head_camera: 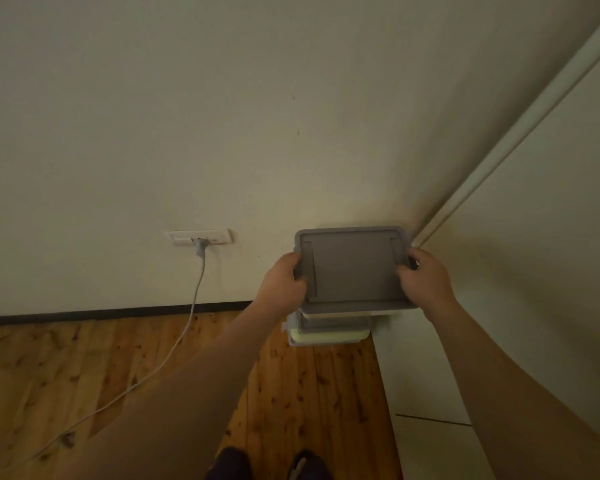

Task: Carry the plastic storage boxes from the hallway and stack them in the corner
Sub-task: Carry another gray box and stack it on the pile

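A plastic storage box with a grey lid (354, 268) is in the room's corner, directly above a stack of similar pale boxes (329, 334) on the floor. Whether it touches the stack I cannot tell. My left hand (284, 275) grips its left handle and my right hand (425, 275) grips its right handle, thumbs on the lid. The box bodies below are mostly hidden by the top lid.
A wall socket (199, 236) with a grey plug and a cable (187, 327) trailing across the wooden floor (66, 368) lies left of the stack. A white door or cupboard panel (534, 271) stands at the right. My feet (267, 465) show at the bottom.
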A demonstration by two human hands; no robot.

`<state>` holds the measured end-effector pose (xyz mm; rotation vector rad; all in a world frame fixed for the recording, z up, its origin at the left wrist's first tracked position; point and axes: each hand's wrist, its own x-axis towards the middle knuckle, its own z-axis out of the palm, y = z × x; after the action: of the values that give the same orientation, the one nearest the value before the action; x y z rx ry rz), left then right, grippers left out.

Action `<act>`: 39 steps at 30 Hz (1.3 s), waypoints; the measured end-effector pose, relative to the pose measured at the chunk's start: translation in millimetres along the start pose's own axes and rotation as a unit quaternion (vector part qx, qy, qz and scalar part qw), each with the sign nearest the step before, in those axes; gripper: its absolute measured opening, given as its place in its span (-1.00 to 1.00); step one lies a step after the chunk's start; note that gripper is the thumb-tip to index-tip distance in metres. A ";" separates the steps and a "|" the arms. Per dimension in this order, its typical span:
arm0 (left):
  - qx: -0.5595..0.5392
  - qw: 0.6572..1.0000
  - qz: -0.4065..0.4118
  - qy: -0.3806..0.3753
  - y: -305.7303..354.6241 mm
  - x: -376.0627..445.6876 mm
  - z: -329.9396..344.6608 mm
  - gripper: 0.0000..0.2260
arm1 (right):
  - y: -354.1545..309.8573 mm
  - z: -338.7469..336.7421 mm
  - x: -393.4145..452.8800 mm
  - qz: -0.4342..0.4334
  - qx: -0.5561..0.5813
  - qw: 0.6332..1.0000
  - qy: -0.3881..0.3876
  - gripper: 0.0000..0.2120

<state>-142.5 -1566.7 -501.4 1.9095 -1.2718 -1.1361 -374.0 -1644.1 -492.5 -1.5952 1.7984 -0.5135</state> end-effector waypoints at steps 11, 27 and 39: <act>0.079 0.995 0.054 0.024 -115.9 82.8 70.5 -0.52 | 104.5 108.6 53.4 -0.016 0.000 0.999 0.045 -0.62; 0.131 0.977 0.138 0.099 -196.9 143.5 131.1 -0.51 | 186.8 189.8 107.5 -0.078 -0.011 0.987 0.141 -0.60; 0.119 0.970 0.152 0.145 -210.3 149.3 143.2 -0.61 | 196.8 199.1 109.0 -0.101 -0.064 0.978 0.173 -0.69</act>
<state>-149.1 -1624.8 -790.6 1.8784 -1.5184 -0.5466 -377.0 -1688.4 -789.6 -1.8823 1.9617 -0.8262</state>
